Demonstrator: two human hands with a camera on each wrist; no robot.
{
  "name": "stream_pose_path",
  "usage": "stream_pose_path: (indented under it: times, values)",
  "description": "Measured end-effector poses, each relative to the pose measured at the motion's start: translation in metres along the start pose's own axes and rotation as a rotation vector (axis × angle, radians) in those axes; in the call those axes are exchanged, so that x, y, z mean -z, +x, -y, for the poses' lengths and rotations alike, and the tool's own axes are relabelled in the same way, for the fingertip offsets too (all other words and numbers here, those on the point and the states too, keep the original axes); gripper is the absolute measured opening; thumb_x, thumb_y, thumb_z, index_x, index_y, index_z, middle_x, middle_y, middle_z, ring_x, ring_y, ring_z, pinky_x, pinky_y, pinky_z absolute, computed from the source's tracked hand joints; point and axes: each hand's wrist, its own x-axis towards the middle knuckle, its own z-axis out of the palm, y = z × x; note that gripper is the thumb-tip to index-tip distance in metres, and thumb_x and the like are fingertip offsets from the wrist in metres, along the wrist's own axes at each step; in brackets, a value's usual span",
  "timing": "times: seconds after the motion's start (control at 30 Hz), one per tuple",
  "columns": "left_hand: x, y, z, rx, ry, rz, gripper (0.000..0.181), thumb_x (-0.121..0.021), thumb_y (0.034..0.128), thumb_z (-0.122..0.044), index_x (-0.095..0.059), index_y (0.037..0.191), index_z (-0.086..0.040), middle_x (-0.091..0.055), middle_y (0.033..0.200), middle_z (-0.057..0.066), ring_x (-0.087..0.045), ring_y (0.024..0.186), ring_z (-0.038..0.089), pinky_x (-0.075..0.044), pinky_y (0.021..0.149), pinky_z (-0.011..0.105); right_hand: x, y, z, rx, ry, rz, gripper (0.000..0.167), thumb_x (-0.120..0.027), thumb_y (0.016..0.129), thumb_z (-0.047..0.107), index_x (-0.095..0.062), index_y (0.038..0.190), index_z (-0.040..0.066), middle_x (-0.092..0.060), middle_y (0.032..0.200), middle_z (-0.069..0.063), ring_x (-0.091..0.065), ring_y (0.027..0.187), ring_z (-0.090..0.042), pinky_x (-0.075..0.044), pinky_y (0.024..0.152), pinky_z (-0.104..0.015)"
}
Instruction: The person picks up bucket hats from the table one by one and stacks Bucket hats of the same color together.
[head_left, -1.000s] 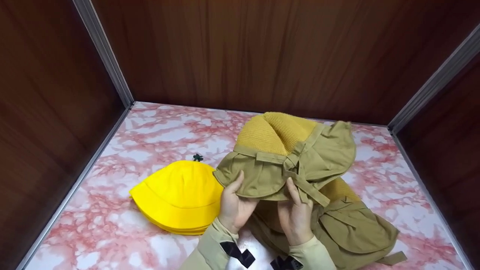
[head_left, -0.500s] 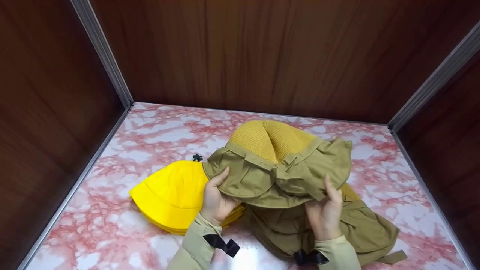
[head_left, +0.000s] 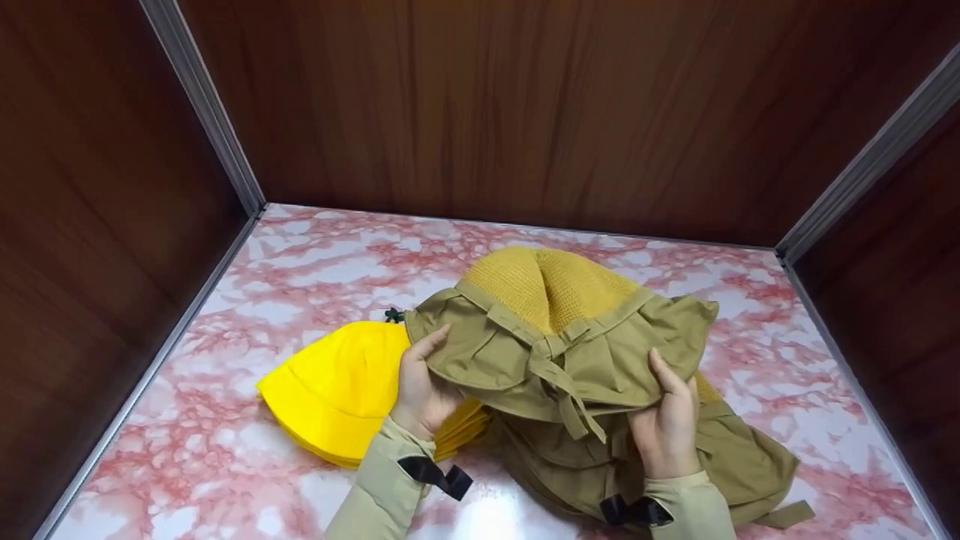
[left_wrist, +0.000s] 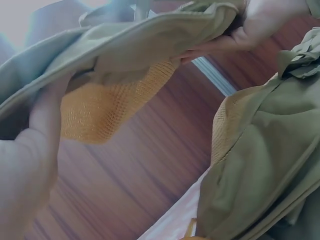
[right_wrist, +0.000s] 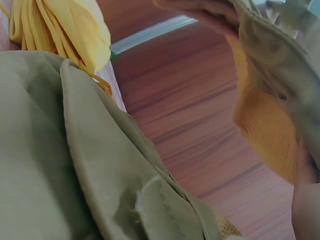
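Note:
Both hands hold up a sun hat with a yellow woven crown, an olive cloth brim and a bow at its front. My left hand grips the brim's left side, thumb on top and fingers beneath. On the right side of the brim, my right hand pinches in the same way. Beneath the held hat lie more olive hats, partly covered by it. In the left wrist view the held hat's crown hangs under the brim, and the right hand grips the far edge.
To the left, a stack of bright yellow bucket hats lies partly behind the left hand. A small dark green piece shows at its top. The pink marbled table is enclosed by brown wood-grain panels with metal edges.
The hands have spread apart along the brim, the right hand moving right and the left hand left. The hat has come lower, and its bow ties now hang down the front.

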Motion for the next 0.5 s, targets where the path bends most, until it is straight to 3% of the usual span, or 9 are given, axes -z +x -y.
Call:
stream_pose_path:
  times: [0.13,0.3,0.5]
  values:
    - [-0.002,-0.002,0.012,-0.017,-0.014,0.012,0.024,-0.037,0.1029,-0.019,-0.046,0.121,-0.005,-0.06,0.11,0.008,-0.062,0.097,0.018,-0.055,0.087,0.032,0.0,-0.003,-0.002,0.081,0.009,0.009,0.037,-0.048,0.097,-0.011,-0.05,0.127,0.01,-0.064,0.111,-0.011,-0.07,0.099,-0.026,-0.059,0.085,-0.04]
    - [-0.008,0.0,0.03,-0.072,-0.039,0.064,0.013,-0.049,0.0974,-0.007,-0.058,0.107,-0.009,-0.064,0.106,0.003,-0.062,0.1,0.017,-0.051,0.095,0.036,-0.001,-0.008,-0.005,0.118,0.063,0.043,0.049,-0.046,0.097,-0.012,-0.044,0.138,0.017,-0.059,0.123,-0.011,-0.067,0.109,-0.025,-0.057,0.09,-0.044]
    - [-0.016,0.006,0.05,-0.192,-0.001,0.09,0.037,-0.047,0.0917,0.014,-0.052,0.117,-0.013,-0.066,0.104,0.004,-0.068,0.095,0.018,-0.057,0.091,0.036,-0.001,-0.017,-0.009,0.134,0.104,0.031,0.046,-0.047,0.097,-0.011,-0.045,0.135,0.015,-0.059,0.122,-0.011,-0.066,0.111,-0.025,-0.057,0.092,-0.045]
